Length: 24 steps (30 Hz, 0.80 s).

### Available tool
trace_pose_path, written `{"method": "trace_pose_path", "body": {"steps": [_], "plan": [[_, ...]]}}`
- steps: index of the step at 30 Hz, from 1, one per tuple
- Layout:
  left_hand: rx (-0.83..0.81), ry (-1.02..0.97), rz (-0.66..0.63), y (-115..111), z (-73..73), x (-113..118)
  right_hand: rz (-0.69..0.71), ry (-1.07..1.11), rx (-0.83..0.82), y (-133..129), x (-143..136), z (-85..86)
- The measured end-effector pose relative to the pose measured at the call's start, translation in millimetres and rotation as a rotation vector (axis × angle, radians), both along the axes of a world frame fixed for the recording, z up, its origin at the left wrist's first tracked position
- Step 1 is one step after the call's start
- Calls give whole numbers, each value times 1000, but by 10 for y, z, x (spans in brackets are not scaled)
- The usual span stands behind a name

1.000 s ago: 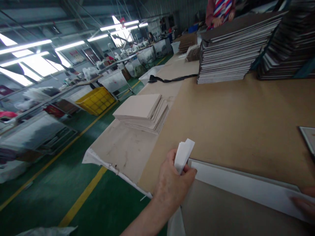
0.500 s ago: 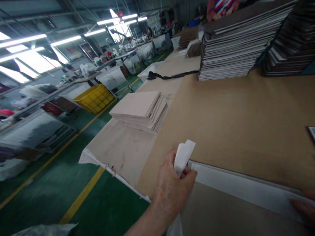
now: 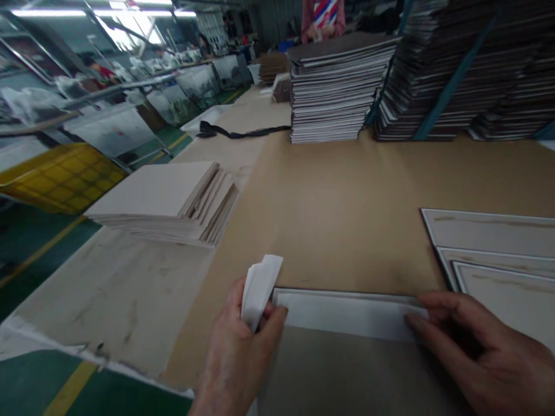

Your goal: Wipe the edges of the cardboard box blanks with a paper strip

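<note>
A grey panel point(image 3: 347, 370) lies at the near edge of the table, with a white strip point(image 3: 347, 315) along its far edge. My left hand point(image 3: 243, 341) is closed around folded white paper strips point(image 3: 260, 289) that stick up from its grip, and its thumb is at the left end of the white strip. At the other end, my right hand point(image 3: 481, 346) pinches the strip and the panel's far right corner between thumb and fingers.
Dark-edged boards point(image 3: 489, 231) lie at right. Pale boards point(image 3: 160, 190) are stacked at left. Tall stacks of folded sheets point(image 3: 338, 92) stand at the back, a black strap point(image 3: 247, 134) beside them. A person point(image 3: 323, 23) is behind. A yellow basket point(image 3: 65, 179) stands beyond the table.
The view has turned to the right, bringing more of the dark-edged boards and my right hand into sight. My left hand still holds the folded strips.
</note>
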State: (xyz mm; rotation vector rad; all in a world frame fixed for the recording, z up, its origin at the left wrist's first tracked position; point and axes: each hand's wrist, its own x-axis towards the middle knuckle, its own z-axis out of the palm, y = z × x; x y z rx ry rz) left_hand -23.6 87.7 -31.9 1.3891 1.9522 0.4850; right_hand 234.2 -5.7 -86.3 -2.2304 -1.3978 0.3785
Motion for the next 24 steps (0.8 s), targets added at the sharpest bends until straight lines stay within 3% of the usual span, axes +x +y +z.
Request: {"method": "trace_pose_path", "body": {"steps": [7,24], "plan": [[4,63,-12,-22,62,50,28,32,25,33,-20,56],[-36,109,16,-30,-20,-26,84,-22,82,70,-67,95]]}}
